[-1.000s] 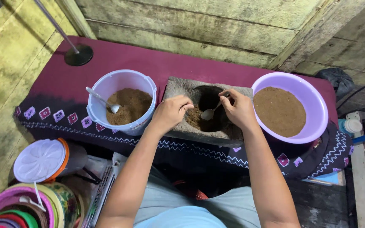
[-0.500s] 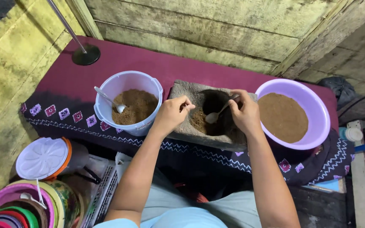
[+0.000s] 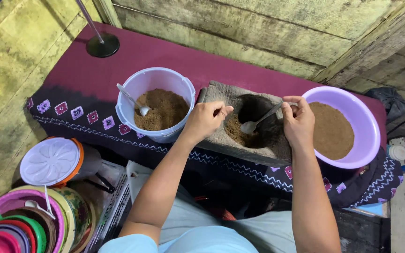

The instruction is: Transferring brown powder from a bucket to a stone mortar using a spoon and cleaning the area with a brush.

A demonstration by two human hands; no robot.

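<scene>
At the centre of the frame we are working over a grey stone mortar (image 3: 221, 138) with brown powder (image 3: 235, 129) in its hollow. Our right hand (image 3: 298, 122) is pinching a metal spoon (image 3: 258, 122) by its handle, fingers curled shut, bowl lying in the hollow. Our left hand (image 3: 206, 119) is resting on the mortar's left rim, fingers curled in; whether it is holding anything we cannot tell. A pale blue bucket (image 3: 134, 91) of powder is sitting left of it, a purple basin (image 3: 366, 126) to the right.
</scene>
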